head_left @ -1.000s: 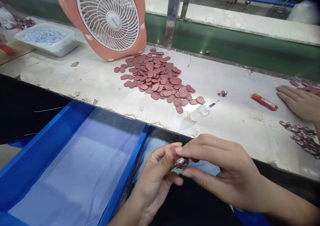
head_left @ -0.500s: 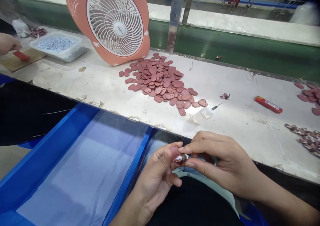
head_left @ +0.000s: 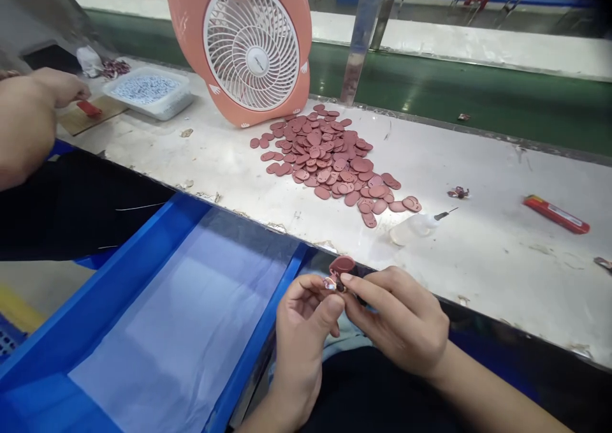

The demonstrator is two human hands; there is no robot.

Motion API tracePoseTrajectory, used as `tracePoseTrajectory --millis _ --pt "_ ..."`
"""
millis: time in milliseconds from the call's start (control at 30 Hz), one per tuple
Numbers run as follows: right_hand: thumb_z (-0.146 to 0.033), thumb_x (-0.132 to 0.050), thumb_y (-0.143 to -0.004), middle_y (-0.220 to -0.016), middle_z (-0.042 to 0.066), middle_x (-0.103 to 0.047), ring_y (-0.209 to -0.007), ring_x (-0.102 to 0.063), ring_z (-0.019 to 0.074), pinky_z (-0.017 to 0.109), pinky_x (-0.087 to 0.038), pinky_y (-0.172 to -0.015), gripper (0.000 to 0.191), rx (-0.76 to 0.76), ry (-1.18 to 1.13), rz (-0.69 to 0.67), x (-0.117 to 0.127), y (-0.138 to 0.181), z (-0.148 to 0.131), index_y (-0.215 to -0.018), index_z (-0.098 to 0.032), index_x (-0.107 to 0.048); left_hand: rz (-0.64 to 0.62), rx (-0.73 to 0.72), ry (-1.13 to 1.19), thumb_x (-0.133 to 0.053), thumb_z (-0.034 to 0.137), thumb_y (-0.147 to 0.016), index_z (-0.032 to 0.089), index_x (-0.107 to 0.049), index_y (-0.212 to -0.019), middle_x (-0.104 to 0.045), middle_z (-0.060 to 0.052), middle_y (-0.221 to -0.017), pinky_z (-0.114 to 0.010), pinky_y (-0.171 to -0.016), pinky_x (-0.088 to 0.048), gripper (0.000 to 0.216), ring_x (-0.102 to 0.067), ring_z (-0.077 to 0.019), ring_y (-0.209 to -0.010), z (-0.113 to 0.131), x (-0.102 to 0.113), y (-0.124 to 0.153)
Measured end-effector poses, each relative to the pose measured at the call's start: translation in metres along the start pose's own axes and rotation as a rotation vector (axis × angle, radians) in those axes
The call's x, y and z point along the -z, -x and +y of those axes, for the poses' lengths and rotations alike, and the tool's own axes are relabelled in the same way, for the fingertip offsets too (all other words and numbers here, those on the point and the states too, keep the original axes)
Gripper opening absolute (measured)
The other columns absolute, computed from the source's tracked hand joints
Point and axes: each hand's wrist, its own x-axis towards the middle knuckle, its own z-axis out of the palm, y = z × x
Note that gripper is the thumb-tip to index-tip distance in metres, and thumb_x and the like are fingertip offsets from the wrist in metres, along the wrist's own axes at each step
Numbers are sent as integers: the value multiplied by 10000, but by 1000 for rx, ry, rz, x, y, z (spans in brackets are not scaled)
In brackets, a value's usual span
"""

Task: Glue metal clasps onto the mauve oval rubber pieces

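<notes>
Fingers (head_left: 329, 307) of the left hand (head_left: 303, 331) and of the right hand (head_left: 404, 324) are closed in a pinch, tip to tip, on one reddish-brown oval piece (head_left: 342, 265). The piece stands upright above the fingertips, just in front of the near edge of the worktop (head_left: 478, 261). A small patterned part (head_left: 329, 284) sits against its lower end, between the two thumbs. To the left of the hands lies a blue bin (head_left: 119, 273), lined with clear plastic film (head_left: 182, 312). On the worktop, nearest the hands, a clear squeeze bottle (head_left: 414, 227) with a needle tip lies on its side. Just beyond it spreads a loose pile of matching oval pieces (head_left: 329, 159). A patterned scrap (head_left: 458, 192) and a red lighter (head_left: 557, 214) lie apart to the right. Behind the pile stands a pink fan (head_left: 253, 44), tilted back. Left of the fan sits a white tray (head_left: 146, 95) of small pale parts. At the far left, a co-worker's hand (head_left: 29, 114) rests near a red tool (head_left: 88, 108) on a wooden board (head_left: 95, 119). A green belt (head_left: 478, 101) runs behind the worktop.
</notes>
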Motion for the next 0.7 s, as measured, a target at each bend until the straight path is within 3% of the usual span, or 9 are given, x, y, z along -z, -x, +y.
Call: tracePoseTrajectory --millis 233,367,533,633,700 --pt "-46 -668 -876 -814 62 -681 -684 -600 153 265 -523 -611 270 31 23 -67 -30 1 1 -1134 -125 -650 121 -8 -58 -860 394 -676 170 -674 -748 -663 -11 -799 -183 -467 -430 300 -539 -89 -606 6 6 -9" --pt "-87 -699 -863 -778 58 -668 -632 -576 153 277 -499 -568 276 82 16 -123 -28 -1 -5 -1135 -96 -657 225 -79 -258 -765 450 -752 181 -655 -816 -640 -7 -788 -208 -497 -452 298 -597 -126 -670 8 28 -28" --pt "-36 -662 -865 -738 49 -648 -598 -543 135 266 -464 -528 237 135 -4 -172 -4 9 -9 -1097 -84 -668 390 -147 -540 -710 366 -842 168 -638 -940 -675 -22 -884 -243 -571 -504 232 -659 -171 -809 -1 86 -99" --pt "4 -648 -857 -731 43 -642 -597 -559 129 257 -482 -532 279 104 23 -185 6 20 -6 -1118 -94 -665 388 -116 -763 -652 313 -921 148 -653 -1061 -686 -62 -1040 -379 -750 -577 216 -670 -198 -883 -9 114 -147" --pt "21 -656 -843 -734 42 -645 -595 -575 133 260 -493 -532 325 76 45 -181 9 27 -2 -1144 -101 -664 351 -91 -904 -640 323 -932 157 -652 -1122 -679 -79 -1125 -430 -822 -575 253 -669 -220 -954 -15 121 -170"
